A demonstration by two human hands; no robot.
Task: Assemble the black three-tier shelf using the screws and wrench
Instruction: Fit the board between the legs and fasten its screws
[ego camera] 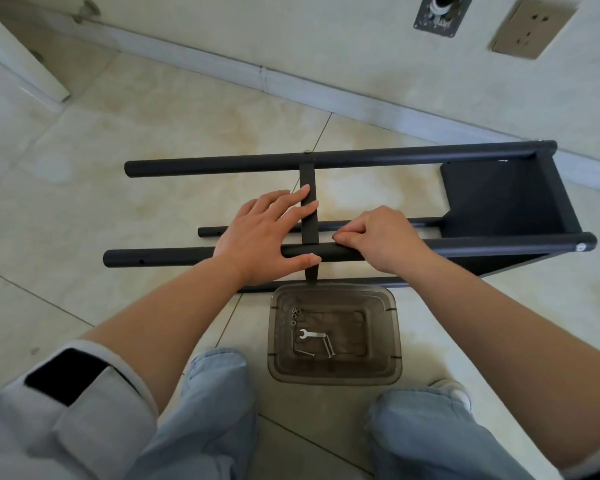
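**Shelf frame on its side, both hands on the near pole**

The black shelf (361, 202) is lying on its side on the tile floor (153, 140), with its poles running left to right. One tier (499, 199) is fitted at the right end, standing on edge between the poles. A narrow crossbar (308, 188) sits about halfway along, running from the far pole (222, 164) down to the near pole (482, 244). A thinner pole (208, 232) shows between those two, and another one lies lower down, right at the far edge of the tray. The left ends of the poles are free, and there are small holes in the near one close to its left tip.

The left hand (260, 233) lies over the near pole just left of the crossbar. Its fingers are mostly straight and spread, with the fingertips touching the crossbar and the thumb (302, 260) lying along the underside of the pole. So it's more resting and bracing than gripping.

The right hand (381, 237) is just right of the crossbar, knuckles up and fingers curled in, with the fingertips pinched together right at the joint on top of the pole. I can't make out what, if anything, is between them; it's too small to tell.

Closer in, touching the lowest pole, there's a clear brownish tray (333, 334) on the floor. Inside it are a small silver wrench (311, 335), a few screws (329, 348) and some nuts (294, 315) in the far left corner.

Past the shelf are the baseboard (291, 81) and a wall with an outlet (530, 27). My knees in light jeans (215, 410) are at the bottom, either side of the tray.
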